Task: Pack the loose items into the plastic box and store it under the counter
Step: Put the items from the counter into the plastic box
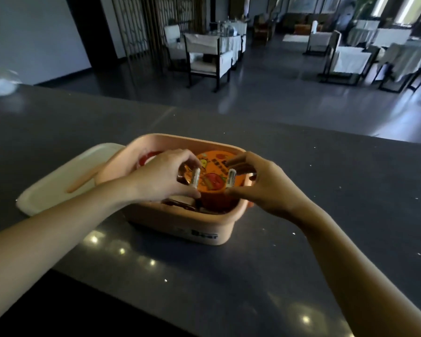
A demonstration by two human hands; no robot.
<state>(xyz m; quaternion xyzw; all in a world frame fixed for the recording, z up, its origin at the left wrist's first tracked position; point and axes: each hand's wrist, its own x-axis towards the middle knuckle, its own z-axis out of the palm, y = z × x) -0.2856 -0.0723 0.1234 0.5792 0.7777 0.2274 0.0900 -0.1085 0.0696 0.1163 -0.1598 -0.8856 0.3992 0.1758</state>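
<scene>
The nearly packed plastic box is set on the counter; above it one white tube is pinched by the left hand, a second tube by the right hand. Storage is judged pending.

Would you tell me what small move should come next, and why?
Probably lower both tubes into the box and let go: the left hand pinches the left tube and the right hand the right tube above its orange-lidded cup; the lid lies beside it.
</scene>
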